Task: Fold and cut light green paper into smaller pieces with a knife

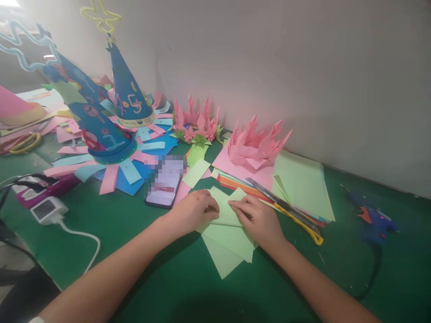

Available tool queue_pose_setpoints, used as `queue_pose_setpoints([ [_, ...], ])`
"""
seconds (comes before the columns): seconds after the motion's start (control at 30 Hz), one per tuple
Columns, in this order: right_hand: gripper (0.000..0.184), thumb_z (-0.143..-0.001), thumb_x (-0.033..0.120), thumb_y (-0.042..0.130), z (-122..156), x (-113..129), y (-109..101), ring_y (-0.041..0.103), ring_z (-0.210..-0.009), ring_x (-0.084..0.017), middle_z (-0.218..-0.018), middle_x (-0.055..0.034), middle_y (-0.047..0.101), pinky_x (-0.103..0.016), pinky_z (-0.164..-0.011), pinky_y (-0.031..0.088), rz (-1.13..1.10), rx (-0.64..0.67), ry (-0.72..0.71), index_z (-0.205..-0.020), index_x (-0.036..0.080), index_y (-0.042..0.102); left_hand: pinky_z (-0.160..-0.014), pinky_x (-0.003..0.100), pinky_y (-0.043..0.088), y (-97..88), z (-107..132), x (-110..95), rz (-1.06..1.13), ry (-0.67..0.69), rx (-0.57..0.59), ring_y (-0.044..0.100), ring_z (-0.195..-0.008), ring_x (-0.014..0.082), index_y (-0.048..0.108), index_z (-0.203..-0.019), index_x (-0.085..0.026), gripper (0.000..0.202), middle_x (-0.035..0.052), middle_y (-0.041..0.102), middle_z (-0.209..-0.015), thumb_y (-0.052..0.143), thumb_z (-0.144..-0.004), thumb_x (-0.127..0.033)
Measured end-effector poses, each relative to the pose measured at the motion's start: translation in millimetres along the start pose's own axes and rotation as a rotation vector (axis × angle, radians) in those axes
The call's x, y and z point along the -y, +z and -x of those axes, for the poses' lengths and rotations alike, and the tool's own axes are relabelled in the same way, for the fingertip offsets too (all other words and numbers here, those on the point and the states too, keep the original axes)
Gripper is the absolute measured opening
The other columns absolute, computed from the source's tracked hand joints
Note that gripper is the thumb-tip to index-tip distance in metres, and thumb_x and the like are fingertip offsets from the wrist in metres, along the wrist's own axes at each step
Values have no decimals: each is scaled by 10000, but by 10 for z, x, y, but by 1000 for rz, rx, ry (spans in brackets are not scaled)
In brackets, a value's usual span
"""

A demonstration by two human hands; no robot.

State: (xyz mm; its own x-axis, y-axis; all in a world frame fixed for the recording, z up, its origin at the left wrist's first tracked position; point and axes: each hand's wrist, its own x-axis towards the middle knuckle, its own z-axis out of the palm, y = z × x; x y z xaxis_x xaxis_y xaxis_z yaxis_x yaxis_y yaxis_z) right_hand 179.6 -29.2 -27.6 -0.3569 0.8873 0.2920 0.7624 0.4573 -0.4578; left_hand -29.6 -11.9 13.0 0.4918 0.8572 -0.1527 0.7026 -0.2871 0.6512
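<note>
Both my hands rest on a small stack of light green paper (226,242) lying on the green table. My left hand (193,210) has its fingers curled and presses down on the folded top sheet (226,211) at its left edge. My right hand (257,219) pinches the same sheet from the right side. The top sheet has folded corners pointing away from me. Two more green sheets stick out from under it toward me.
A phone (165,181) lies left of my hands. Behind are pink folded paper crowns (256,144), coloured paper sheets (303,184), a yellow utility knife (299,220) and blue party hats (129,94). A blue glue gun (372,220) lies right; a white charger (49,209) left.
</note>
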Motion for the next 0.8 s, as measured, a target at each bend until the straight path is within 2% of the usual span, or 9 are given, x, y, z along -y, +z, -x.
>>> queue_pose_setpoints([
  [0.23,322,-942,324,421,-16,9,-10,545,-632,-135,-709,-37,584,-249,-563,387,28,-22,-32,-965,212,723,-665,245,457,-5,11,-36,-23,-34,5,578,-664,134,736,-815,-196,109,31,630,-824,647,-786,-253],
  [0.47,296,-935,289,441,-13,0,4,543,-629,-132,-717,-35,587,-246,-569,385,49,-33,-43,-956,204,724,-678,252,455,-30,14,-56,-68,-59,15,577,-658,134,739,-840,-208,120,27,635,-857,666,-773,-276],
  [0.8,310,-942,291,425,-8,5,8,538,-632,-132,-717,-38,588,-251,-567,376,62,-30,-51,-954,200,721,-636,234,450,-24,26,9,-61,-8,22,558,-638,125,739,-865,-213,149,30,623,-834,621,-779,-182],
])
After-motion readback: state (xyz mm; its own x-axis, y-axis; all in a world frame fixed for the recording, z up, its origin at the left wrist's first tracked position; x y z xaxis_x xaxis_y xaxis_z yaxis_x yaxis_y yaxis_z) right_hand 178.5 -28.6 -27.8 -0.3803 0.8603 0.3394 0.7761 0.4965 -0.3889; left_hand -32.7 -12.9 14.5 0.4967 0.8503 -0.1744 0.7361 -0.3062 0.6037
